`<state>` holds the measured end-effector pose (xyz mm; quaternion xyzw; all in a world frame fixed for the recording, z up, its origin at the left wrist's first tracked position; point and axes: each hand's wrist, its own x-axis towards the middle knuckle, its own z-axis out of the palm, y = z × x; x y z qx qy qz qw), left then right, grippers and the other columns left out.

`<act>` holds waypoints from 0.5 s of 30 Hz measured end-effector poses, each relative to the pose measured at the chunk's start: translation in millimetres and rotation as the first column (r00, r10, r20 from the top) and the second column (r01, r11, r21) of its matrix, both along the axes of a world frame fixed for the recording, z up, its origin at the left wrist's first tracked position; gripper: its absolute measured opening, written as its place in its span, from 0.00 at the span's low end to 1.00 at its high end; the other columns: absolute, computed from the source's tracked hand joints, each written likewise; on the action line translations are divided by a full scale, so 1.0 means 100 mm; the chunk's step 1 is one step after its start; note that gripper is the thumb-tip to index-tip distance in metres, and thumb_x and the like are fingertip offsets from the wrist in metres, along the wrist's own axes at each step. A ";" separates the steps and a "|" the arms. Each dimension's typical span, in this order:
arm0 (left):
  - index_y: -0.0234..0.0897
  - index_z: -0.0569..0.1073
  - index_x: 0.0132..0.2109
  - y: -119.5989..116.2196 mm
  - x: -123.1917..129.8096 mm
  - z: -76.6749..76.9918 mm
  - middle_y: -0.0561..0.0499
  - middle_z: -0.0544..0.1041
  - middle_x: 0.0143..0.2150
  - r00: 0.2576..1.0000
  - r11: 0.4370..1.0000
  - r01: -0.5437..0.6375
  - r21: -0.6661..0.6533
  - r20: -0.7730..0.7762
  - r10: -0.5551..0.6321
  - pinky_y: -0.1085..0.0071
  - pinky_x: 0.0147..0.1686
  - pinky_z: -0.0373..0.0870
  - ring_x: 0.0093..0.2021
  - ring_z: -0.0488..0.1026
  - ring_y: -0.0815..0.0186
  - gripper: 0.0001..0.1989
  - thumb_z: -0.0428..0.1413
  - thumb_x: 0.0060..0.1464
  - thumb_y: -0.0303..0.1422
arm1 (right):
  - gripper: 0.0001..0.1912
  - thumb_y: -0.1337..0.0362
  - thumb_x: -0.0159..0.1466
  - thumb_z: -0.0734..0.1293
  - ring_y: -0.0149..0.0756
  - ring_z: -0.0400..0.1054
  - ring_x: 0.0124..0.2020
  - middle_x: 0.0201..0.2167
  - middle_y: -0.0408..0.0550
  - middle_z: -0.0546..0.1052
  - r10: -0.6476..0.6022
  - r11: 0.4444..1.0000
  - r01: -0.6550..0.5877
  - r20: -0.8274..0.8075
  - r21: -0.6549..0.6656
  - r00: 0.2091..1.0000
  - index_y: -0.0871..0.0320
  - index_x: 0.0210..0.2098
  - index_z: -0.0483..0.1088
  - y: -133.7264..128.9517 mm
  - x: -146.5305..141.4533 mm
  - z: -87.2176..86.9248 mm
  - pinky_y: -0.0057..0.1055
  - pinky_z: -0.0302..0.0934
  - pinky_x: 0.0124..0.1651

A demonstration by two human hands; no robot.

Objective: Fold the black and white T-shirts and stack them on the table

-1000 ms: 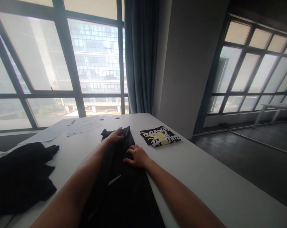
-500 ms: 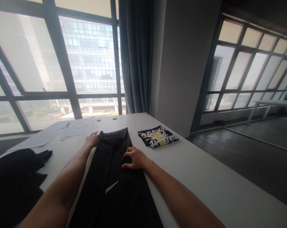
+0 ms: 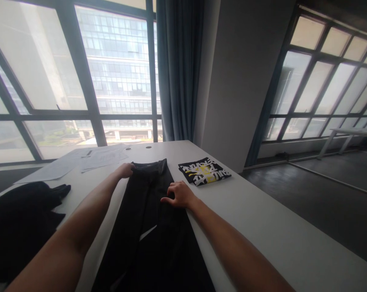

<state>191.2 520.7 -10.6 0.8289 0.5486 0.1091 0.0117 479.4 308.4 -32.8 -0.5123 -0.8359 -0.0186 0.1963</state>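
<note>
Black trousers (image 3: 174,231) lie lengthwise on the white table (image 3: 244,215), waistband at the far end. A slit between the legs shows the white tabletop. My left hand (image 3: 126,170) is closed at the far left corner of the waistband; its fingertips are partly hidden. Against the right side of the trousers rests my right hand (image 3: 179,194), fingers curved on the cloth and thumb held apart. Just beyond that hand sits a folded black cloth (image 3: 204,171) with white lettering and yellow marks.
A heap of black clothing (image 3: 22,227) lies at the left. Paper sheets (image 3: 101,158) are spread near the window side. A blue curtain (image 3: 180,73) and a grey pillar (image 3: 241,81) stand behind the table. Another white table (image 3: 350,133) is far right.
My view has tilted slightly, shifting the scene. My right hand has slid a little up the trousers, its fingers more curled. My left hand stays at the waistband corner.
</note>
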 end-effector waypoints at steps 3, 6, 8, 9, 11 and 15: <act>0.39 0.77 0.49 -0.03 -0.10 0.14 0.48 0.80 0.49 0.996 0.999 0.021 0.027 0.088 -0.024 0.71 0.46 0.73 0.49 0.77 0.61 0.22 0.52 0.47 0.23 | 0.27 0.39 0.62 0.65 0.38 0.72 0.36 0.31 0.48 0.78 -0.026 0.997 0.028 0.030 -0.078 0.999 0.57 0.28 0.77 -0.02 -0.02 0.12 0.33 0.59 0.45; 0.38 0.75 0.53 -0.04 -0.21 0.28 0.46 0.80 0.49 0.978 0.998 0.055 0.027 0.202 -0.060 0.70 0.42 0.76 0.44 0.78 0.62 0.22 0.52 0.50 0.26 | 0.32 0.34 0.59 0.63 0.37 0.72 0.31 0.25 0.48 0.77 -0.046 0.965 0.065 0.081 -0.255 0.996 0.56 0.23 0.76 0.06 -0.03 0.29 0.30 0.58 0.35; 0.37 0.76 0.52 -0.04 -0.27 0.37 0.45 0.80 0.47 0.952 0.992 0.126 -0.005 0.282 -0.120 0.67 0.40 0.77 0.41 0.78 0.60 0.21 0.54 0.50 0.30 | 0.32 0.33 0.57 0.64 0.37 0.72 0.30 0.24 0.48 0.77 -0.051 0.929 0.082 0.095 -0.360 0.994 0.56 0.22 0.75 0.19 -0.06 0.37 0.29 0.58 0.32; 0.37 0.76 0.51 -0.04 -0.28 0.41 0.45 0.80 0.47 0.939 0.985 0.170 -0.013 0.306 -0.158 0.64 0.40 0.78 0.42 0.78 0.59 0.20 0.55 0.50 0.32 | 0.31 0.34 0.58 0.64 0.37 0.72 0.31 0.25 0.48 0.78 -0.069 0.923 0.095 0.081 -0.372 0.994 0.56 0.22 0.75 0.27 -0.10 0.40 0.29 0.58 0.32; 0.37 0.77 0.50 -0.04 -0.27 0.47 0.44 0.80 0.47 0.925 0.971 0.240 0.003 0.301 -0.230 0.61 0.44 0.77 0.44 0.78 0.57 0.21 0.57 0.48 0.35 | 0.27 0.39 0.62 0.64 0.38 0.73 0.34 0.30 0.48 0.80 -0.149 0.937 0.141 -0.001 -0.318 0.989 0.55 0.28 0.77 0.49 -0.20 0.41 0.29 0.59 0.34; 0.37 0.77 0.51 -0.04 -0.14 0.52 0.46 0.81 0.44 0.941 0.963 0.262 0.066 0.203 -0.270 0.58 0.48 0.75 0.44 0.78 0.56 0.23 0.58 0.45 0.33 | 0.21 0.48 0.63 0.67 0.40 0.74 0.45 0.45 0.51 0.80 -0.298 0.924 0.222 -0.224 -0.311 0.928 0.56 0.47 0.76 0.98 -0.46 0.26 0.29 0.63 0.42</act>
